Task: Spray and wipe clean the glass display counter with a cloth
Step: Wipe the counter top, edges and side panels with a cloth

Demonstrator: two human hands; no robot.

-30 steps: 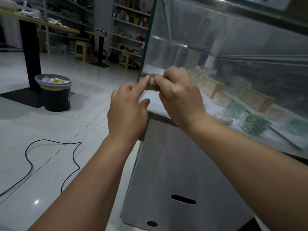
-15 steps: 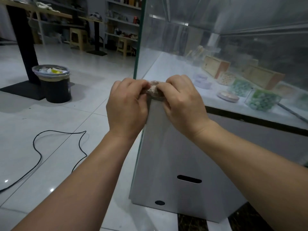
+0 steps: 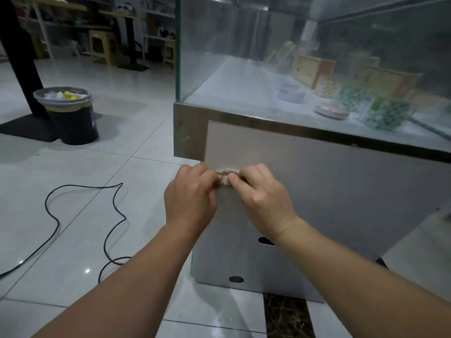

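A small bunched beige cloth (image 3: 225, 176) sits between my two hands, in front of the grey lower panel of the glass display counter (image 3: 256, 57). My left hand (image 3: 190, 198) grips its left end with curled fingers. My right hand (image 3: 263, 196) pinches its right end. Both hands are below the counter's metal-trimmed corner (image 3: 190, 132), near the panel. Most of the cloth is hidden by my fingers. No spray bottle is in view.
Inside the case lie wooden boxes (image 3: 312, 69), clear boxes of green beads (image 3: 385, 115) and round tins (image 3: 332, 111). A black cable (image 3: 80, 215) loops over the tiled floor on the left. A bin (image 3: 67, 113) stands by a black table leg (image 3: 22, 57). Shelves and stools line the back.
Both hands with the cloth have dropped from the glass corner down to the grey lower panel. My left hand closed on the cloth. The view tilted downward.
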